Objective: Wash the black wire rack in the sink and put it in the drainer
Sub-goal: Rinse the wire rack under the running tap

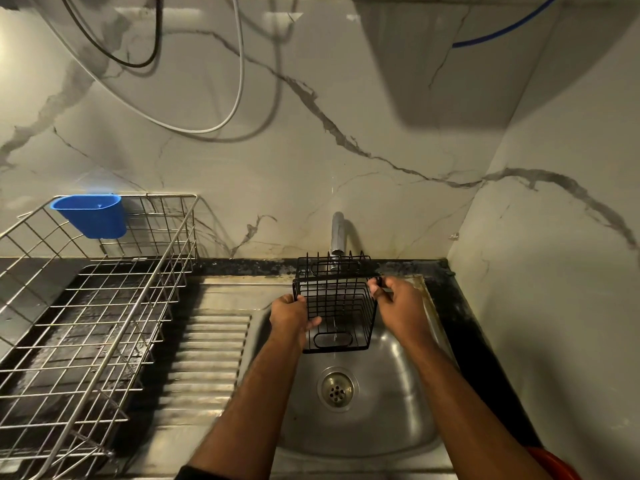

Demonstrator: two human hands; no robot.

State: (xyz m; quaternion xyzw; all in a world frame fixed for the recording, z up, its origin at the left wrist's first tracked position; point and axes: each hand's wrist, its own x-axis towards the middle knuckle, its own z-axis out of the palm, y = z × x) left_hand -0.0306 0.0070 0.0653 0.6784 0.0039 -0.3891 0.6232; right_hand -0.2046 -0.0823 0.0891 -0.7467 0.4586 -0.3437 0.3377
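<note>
The black wire rack, a small basket-shaped frame, hangs over the steel sink just below the tap. A thin stream of water falls through it. My left hand grips its left side, fingers curled round the wires. My right hand pinches the rack's upper right rim. The metal wire drainer stands on the counter to the left of the sink.
A blue plastic cup hangs on the drainer's back rim. The ribbed draining board lies between drainer and sink bowl. The drain sits in the bowl's middle. Marble walls close in behind and on the right, with cables hanging above.
</note>
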